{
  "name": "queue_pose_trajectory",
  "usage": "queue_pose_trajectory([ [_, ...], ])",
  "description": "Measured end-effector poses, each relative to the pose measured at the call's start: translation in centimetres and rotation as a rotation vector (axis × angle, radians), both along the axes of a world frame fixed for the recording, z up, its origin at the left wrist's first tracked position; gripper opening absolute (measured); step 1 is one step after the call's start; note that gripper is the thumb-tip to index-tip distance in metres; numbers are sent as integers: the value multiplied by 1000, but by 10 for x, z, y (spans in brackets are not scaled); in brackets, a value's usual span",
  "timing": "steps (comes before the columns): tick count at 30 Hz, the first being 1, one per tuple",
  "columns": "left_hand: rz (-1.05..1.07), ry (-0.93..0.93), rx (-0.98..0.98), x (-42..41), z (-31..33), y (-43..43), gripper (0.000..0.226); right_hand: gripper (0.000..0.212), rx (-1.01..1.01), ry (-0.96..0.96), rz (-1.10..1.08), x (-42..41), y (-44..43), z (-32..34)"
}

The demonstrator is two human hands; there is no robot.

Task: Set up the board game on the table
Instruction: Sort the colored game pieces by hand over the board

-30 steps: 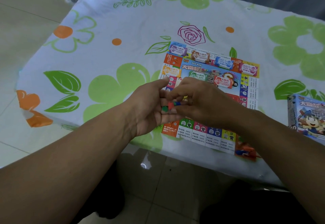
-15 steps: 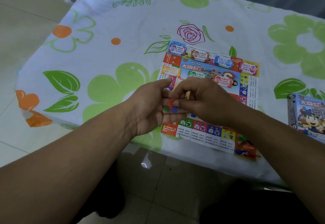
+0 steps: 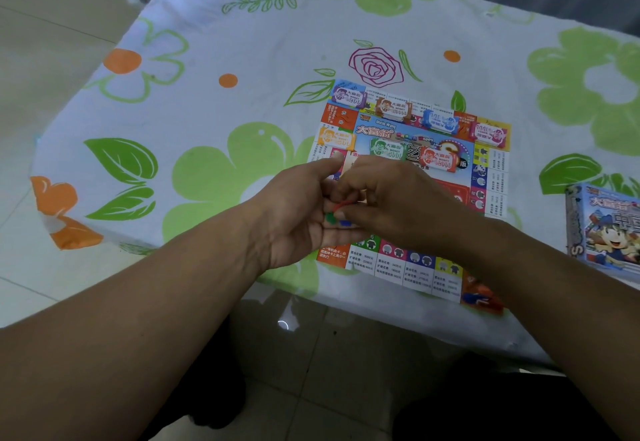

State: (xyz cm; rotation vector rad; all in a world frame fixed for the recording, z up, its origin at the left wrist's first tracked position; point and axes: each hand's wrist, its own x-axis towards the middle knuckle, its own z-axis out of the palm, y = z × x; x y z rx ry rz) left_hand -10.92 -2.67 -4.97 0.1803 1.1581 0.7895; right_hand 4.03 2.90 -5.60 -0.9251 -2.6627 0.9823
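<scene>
Over the near edge of a table [image 3: 242, 59] under a glossy floral cloth, two bare hands meet above a flat paper game board [image 3: 391, 264]. The left hand [image 3: 298, 212] lies palm up, fingers loose, cradling a green piece [image 3: 330, 219] and a blue piece [image 3: 344, 222]. The right hand [image 3: 398, 205] pinches a red piece [image 3: 341, 205] over that palm. Beyond, seven banknote stacks [image 3: 438, 160] marked "MONEY" lie on the board, which is printed "Uncle Wang". The cardboard game box [image 3: 602, 229] sits well to the right.

The right hand [image 3: 394, 205] pinches a red piece [image 3: 343, 204] above the cupped left hand [image 3: 294, 215].
</scene>
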Motion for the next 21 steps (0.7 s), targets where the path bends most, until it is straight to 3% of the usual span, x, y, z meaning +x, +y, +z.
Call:
queue_pose_trajectory([
  [5, 6, -8, 4, 0, 2, 0, 45, 7, -25, -5, -20, 1, 1, 2],
  [11, 0, 14, 38, 0, 2, -1, 47, 5, -260, 115, -113, -1, 1, 7],
  [17, 15, 43, -3, -3, 5, 1, 53, 3, -378, 273, -330, -1, 9, 14],
  [21, 61, 87, -38, -6, 7, 0, 50, 7, -403, 264, -439, 9, 17, 16],
])
